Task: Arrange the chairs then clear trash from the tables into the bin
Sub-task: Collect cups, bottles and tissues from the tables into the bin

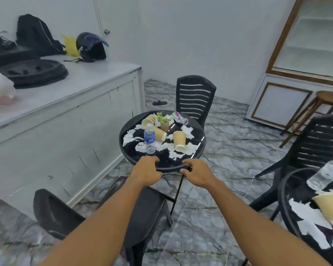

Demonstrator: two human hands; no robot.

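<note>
A round black table [197, 150] stands ahead, littered with three paper cups [179, 141], a water bottle [149, 138], a crushed can [180, 118], torn white paper [130, 138] and a small plant [163, 120]. My left hand [146, 171] and my right hand [199, 173] curl around its near rim, fingers above and thumbs below. An upright black chair [195, 98] stands behind the table. Another black chair [142, 214] lies tipped on the floor under my forearms. No bin is in view.
A second littered table [285, 200] and a black chair [319, 146] are at the right. A white counter [69, 89] with a helmet [90, 48] and bags runs along the left. A wooden stool [329, 97], a display cabinet [311, 45] and a sandal [159, 102] lie beyond.
</note>
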